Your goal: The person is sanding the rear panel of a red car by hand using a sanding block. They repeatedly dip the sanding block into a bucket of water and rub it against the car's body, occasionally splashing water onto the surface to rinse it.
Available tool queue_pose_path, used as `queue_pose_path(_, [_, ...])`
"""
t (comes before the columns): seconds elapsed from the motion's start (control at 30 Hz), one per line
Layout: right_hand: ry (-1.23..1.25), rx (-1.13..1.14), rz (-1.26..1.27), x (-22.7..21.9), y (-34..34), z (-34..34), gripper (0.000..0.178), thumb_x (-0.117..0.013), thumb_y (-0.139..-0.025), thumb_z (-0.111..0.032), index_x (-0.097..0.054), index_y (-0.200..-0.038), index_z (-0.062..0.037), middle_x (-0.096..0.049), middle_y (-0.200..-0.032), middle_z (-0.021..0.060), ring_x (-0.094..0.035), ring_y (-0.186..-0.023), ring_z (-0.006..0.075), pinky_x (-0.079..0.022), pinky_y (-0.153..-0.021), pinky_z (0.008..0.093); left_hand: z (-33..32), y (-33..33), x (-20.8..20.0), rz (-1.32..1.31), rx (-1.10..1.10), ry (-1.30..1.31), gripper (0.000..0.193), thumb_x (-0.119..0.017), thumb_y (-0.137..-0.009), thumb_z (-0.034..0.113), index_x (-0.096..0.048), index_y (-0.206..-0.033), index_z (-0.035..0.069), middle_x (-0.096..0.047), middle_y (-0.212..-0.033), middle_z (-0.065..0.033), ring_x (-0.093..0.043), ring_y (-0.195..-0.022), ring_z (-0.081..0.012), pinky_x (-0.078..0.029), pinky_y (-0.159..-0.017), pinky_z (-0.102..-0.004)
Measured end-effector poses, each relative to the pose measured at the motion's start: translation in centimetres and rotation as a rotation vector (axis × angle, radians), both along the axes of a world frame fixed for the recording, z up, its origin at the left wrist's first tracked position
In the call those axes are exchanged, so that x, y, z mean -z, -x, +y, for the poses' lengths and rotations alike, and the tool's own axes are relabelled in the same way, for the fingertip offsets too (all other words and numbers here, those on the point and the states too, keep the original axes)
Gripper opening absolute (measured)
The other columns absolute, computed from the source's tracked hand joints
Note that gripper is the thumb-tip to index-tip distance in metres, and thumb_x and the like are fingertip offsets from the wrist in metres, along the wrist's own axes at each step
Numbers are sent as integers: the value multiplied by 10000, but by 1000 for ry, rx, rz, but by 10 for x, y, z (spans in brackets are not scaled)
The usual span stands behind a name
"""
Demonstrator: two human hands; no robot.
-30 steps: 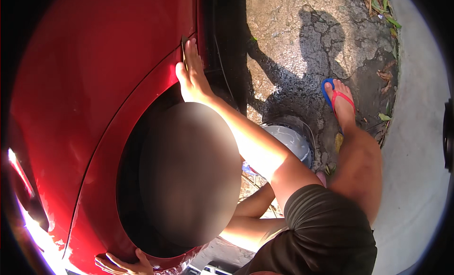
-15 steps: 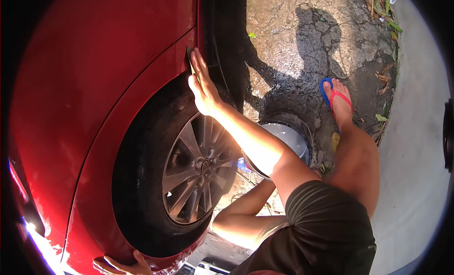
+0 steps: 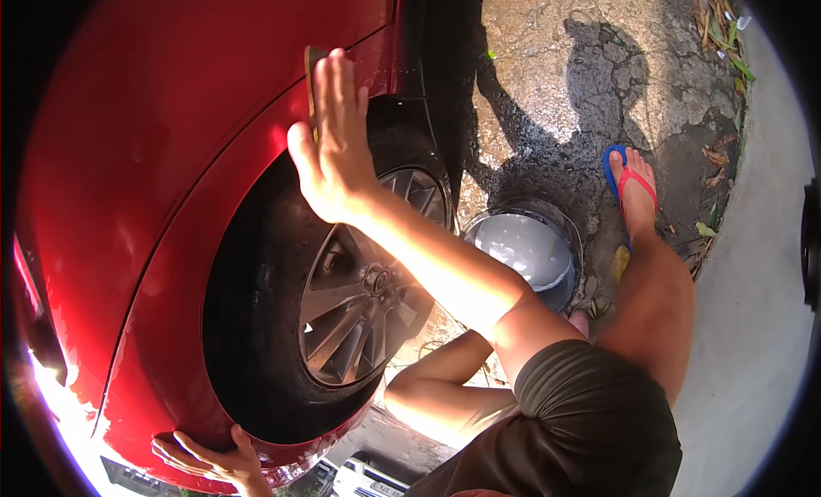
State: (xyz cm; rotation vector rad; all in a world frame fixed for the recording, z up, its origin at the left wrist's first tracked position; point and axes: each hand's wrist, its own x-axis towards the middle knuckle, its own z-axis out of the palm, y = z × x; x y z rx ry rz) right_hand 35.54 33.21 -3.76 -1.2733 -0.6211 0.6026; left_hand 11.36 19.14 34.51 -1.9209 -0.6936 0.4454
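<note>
My right hand (image 3: 335, 146) presses a thin, flat brown pad (image 3: 311, 65) against the red fender (image 3: 227, 176), just above the wheel arch. Its fingers are stretched and hide most of the pad. My left hand (image 3: 218, 458) lies on the red bodywork at the lower left, below the front of the arch, with its fingers spread and nothing in them. Between the two hands sits the wheel, a dark tyre (image 3: 256, 300) around a grey spoked rim (image 3: 376, 279). My right forearm crosses in front of part of it.
A bucket (image 3: 522, 245) of greyish water stands right of the wheel, partly behind my arm. My foot, in a blue flip-flop (image 3: 614, 168) with a red strap, rests on wet, cracked concrete (image 3: 539, 78). A pale wall (image 3: 757, 266) and fallen leaves (image 3: 717, 159) edge the right side.
My right hand has slid with the pad along the fender, away from the panel's edge. The view has shifted slightly, and more of the bucket shows. My left hand stays on the bodywork.
</note>
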Motion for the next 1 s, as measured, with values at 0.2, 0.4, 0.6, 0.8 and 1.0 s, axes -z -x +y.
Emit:
queue_pose_path(0.2, [47,0,-92,-15,1,-3,741,-380,-1106,-395,-130,-1648,45,-54,-1730,272,-96,-1610,411,-80,-1271,615,-2,-7,-1,50,-10,-27,932,-505,-985,715,-375,-1589,18,-285,-1642,-332,-300,-1505,-543,-277,-1175,-716])
queue_pose_path(0.4, [-251,-209,-278,-62,37,-34,795,-399,-1077,-457,-106,-1674,-21,-40,-1744,238,-77,-1619,396,-34,-1257,641,-7,6,-3,-8,-23,-11,906,-529,-982,682,-382,-1596,32,-301,-1650,-305,-278,-1524,-517,-236,-1205,-691])
queue_pose_path(0.6, [-92,2,-108,-13,20,-12,780,-372,-1092,-475,-142,-1659,9,-81,-1734,253,-95,-1617,383,-67,-1266,624,-4,5,-5,50,-29,-31,939,-501,-984,720,-381,-1585,10,-268,-1645,-347,-290,-1504,-561,-263,-1179,-713])
queue_pose_path(0.8, [129,42,112,55,-23,22,767,-249,-1118,-475,-103,-1644,65,-32,-1712,318,-59,-1608,436,-73,-1262,633,0,-16,-1,48,3,2,917,-482,-1006,693,-352,-1601,7,-261,-1652,-331,-283,-1514,-536,-258,-1188,-717])
queue_pose_path(1.0, [-40,10,74,39,-13,8,749,-238,-1126,-469,-67,-1654,34,-35,-1724,284,-60,-1613,405,-38,-1288,571,-4,-29,18,107,-147,14,779,-489,-1056,540,-329,-1628,36,-239,-1691,-275,-235,-1552,-502,-215,-1237,-653])
